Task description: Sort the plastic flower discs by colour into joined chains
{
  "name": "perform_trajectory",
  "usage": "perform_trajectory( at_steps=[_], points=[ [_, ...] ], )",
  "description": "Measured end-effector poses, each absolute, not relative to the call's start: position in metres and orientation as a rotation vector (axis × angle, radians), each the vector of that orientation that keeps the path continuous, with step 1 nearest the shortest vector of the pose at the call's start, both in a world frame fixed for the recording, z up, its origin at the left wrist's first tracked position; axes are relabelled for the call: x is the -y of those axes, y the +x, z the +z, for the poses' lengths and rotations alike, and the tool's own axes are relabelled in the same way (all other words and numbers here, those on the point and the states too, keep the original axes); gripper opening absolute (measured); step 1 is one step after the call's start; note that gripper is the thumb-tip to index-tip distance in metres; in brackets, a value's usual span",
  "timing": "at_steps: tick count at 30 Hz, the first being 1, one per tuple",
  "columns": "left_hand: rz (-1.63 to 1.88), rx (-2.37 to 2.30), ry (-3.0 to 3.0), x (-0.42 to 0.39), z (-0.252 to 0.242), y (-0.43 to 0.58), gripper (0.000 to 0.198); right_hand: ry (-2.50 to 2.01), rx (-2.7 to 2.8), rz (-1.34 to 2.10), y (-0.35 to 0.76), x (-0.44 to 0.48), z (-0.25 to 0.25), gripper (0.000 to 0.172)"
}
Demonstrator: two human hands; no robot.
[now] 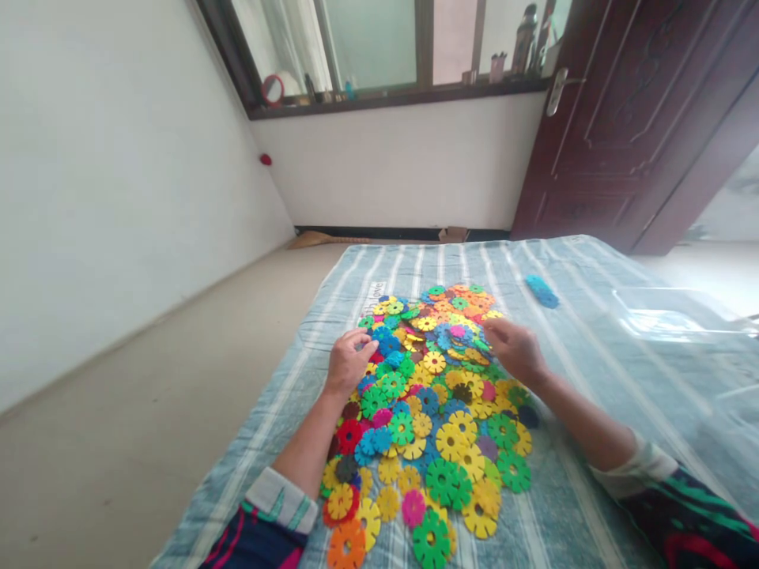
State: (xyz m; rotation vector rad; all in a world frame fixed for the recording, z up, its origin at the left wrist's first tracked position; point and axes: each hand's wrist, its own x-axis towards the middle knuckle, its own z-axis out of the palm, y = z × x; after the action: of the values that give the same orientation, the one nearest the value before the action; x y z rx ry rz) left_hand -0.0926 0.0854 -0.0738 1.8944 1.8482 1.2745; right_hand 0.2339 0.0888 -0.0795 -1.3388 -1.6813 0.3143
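Note:
A broad heap of slotted plastic snowflake discs (434,362) in many colours lies spread on the striped cloth. My left hand (349,362) is at the heap's left edge, thumb and fingers drawn together beside some blue discs (388,344). Whether a disc is between those fingertips cannot be made out. On the opposite side, my right hand (517,349) is closed, its fingertips at the heap's upper right near a yellow disc (492,314). Anything in its pinch is hidden. Orange discs (474,302) are grouped at the far end; green and yellow ones lie closest to me.
A row of blue discs (541,292) lies apart on the striped cloth (569,316). Right of it stands a clear plastic container (670,316). A printed white label (375,294) shows behind the heap. Beyond are a windowsill (403,99) with small items and a dark red door (617,118).

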Motion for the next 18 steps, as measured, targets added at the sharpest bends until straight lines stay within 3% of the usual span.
perform_trajectory(
  at_steps=[7,18],
  points=[
    [1.433,-1.716,2.024,-0.061,-0.042,-0.07,0.016,-1.196,1.691,0.481,0.214,-0.071,-0.062,0.021],
    [1.241,-1.288,2.39,-0.023,-0.021,-0.009,0.016,-0.888,1.624,1.216,0.185,-0.051,-0.047,0.016]
  ],
)
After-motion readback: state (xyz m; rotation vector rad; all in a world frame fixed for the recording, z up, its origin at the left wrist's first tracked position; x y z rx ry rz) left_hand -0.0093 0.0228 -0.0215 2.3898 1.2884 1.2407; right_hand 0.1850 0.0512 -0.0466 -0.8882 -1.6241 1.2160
